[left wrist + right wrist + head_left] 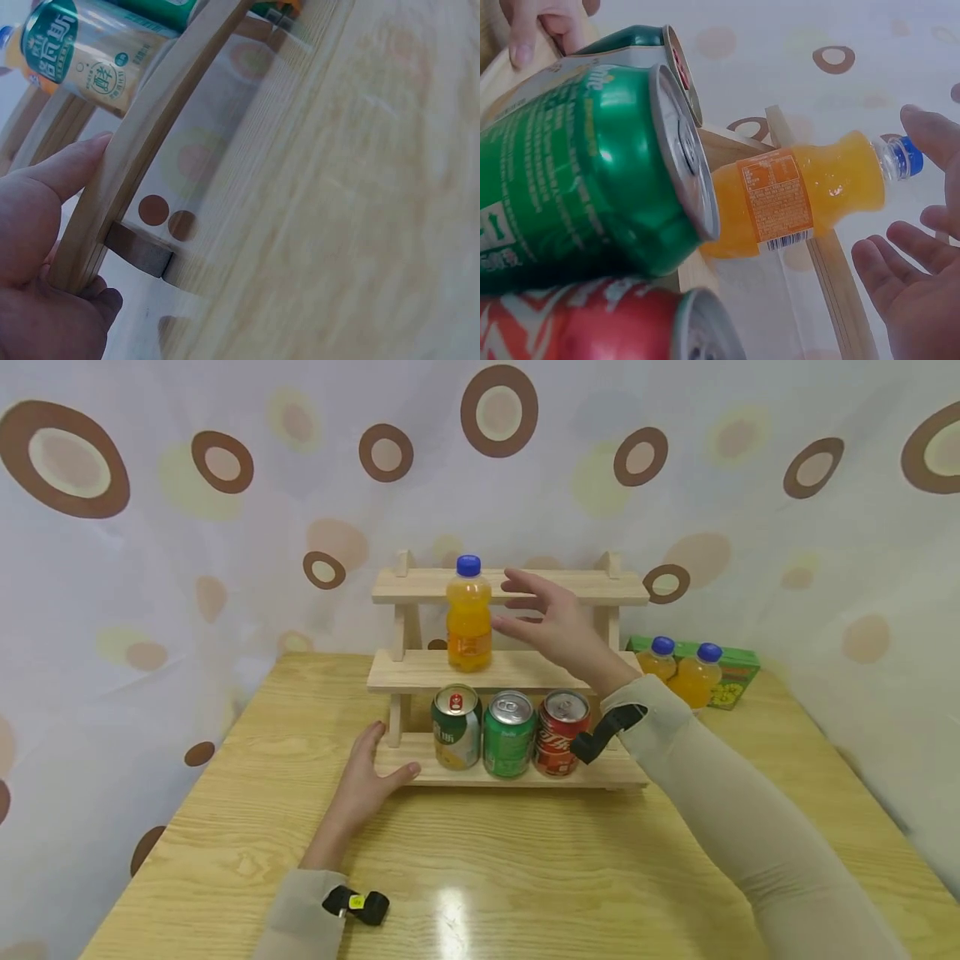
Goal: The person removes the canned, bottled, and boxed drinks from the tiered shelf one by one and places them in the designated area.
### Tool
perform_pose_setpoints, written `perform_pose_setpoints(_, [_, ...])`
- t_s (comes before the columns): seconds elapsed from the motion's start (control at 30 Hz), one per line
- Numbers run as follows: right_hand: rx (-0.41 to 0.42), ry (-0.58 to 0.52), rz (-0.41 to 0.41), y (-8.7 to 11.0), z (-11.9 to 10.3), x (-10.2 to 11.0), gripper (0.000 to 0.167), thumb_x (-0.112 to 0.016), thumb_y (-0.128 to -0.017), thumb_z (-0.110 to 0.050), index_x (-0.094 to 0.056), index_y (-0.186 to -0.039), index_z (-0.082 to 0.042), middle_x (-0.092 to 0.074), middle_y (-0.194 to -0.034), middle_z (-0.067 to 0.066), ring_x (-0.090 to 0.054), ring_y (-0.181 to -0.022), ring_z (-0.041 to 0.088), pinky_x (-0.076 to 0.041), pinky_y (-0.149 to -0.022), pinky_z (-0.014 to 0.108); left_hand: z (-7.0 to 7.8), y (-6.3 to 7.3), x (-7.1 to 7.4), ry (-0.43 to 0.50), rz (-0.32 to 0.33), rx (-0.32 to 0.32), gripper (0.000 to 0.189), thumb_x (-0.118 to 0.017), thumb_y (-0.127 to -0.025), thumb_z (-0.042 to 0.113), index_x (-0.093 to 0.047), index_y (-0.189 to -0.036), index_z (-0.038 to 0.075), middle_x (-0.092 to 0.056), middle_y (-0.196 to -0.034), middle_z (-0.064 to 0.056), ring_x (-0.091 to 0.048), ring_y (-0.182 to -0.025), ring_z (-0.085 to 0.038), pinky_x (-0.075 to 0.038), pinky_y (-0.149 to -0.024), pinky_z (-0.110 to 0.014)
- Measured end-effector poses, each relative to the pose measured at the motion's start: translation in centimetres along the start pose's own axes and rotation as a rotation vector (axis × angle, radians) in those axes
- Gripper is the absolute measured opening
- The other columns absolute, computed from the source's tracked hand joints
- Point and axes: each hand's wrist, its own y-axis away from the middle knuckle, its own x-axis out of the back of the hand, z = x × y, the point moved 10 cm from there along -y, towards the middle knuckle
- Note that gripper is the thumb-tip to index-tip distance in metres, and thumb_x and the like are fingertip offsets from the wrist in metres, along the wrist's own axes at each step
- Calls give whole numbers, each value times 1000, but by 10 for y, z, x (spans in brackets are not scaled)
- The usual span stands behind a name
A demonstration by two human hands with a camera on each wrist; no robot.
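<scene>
A three-tier wooden display rack (517,672) stands on the table. My left hand (366,781) grips the left end of its bottom shelf (150,112), the thumb on top and fingertips showing below. On the middle shelf, toward the left, an orange drink bottle (469,618) with a blue cap stands upright. My right hand (558,627) is just right of that bottle, its fingers spread and apart from it in the right wrist view. Along the bottom shelf stand a dark green and silver can (457,731), a green can (509,739) and a red can (559,735).
Right of the rack, two more orange drink bottles (694,678) stand on the table, partly hidden by my right forearm. A green box (738,672) is behind them. A patterned curtain (480,510) hangs behind the wooden table (525,868).
</scene>
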Motion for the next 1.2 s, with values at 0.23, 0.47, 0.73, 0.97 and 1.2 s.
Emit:
perform_pose_setpoints(0.23, [16, -80, 13, -15, -3, -7, 75, -78, -88, -25, -40, -152, -18, -45, -148, 7, -52, -127, 22, -50, -98, 34, 0, 0, -1, 8, 9, -2, 96, -76, -88, 38, -19, -156, 2, -12, -162, -14, -12, -148, -33, -17, -117, -53])
perform_pose_setpoints(0.47, [-4, -59, 7, -23, 0, -16, 81, -80, -85, -26, -37, -153, -16, -42, -150, 8, -52, -126, 25, -45, -103, 37, 2, -1, -8, 10, -4, -17, 96, -76, -88, 38, -19, -156, 1, -13, -162, -15, -12, -148, -34, -17, -117, -53])
perform_pose_setpoints(0.73, [-69, -137, 39, -32, 3, -25, 77, -81, -84, -30, -43, -150, -22, -45, -148, 4, -53, -125, 24, -50, -97, 35, -1, 1, -3, -11, 4, 8, 96, -75, -88, 39, -19, -156, 2, -13, -162, -16, -12, -148, -34, -16, -117, -54])
perform_pose_setpoints(0.97, [-47, -165, 32, -39, 3, -37, 74, -81, -84, -22, -45, -149, -18, -52, -140, 6, -60, -115, 22, -52, -94, 33, -3, 1, -1, -13, 5, 8, 96, -75, -88, 39, -19, -156, 2, -12, -162, -15, -12, -148, -34, -16, -117, -53])
perform_pose_setpoints(1.2, [-83, -88, 77, -40, 5, -30, 71, -78, -87, -14, -44, -150, -14, -60, -133, 7, -61, -113, 21, -52, -93, 31, -1, 0, 0, -14, 11, 14, 96, -76, -87, 39, -19, -156, 3, -13, -162, -15, -13, -148, -34, -16, -117, -53])
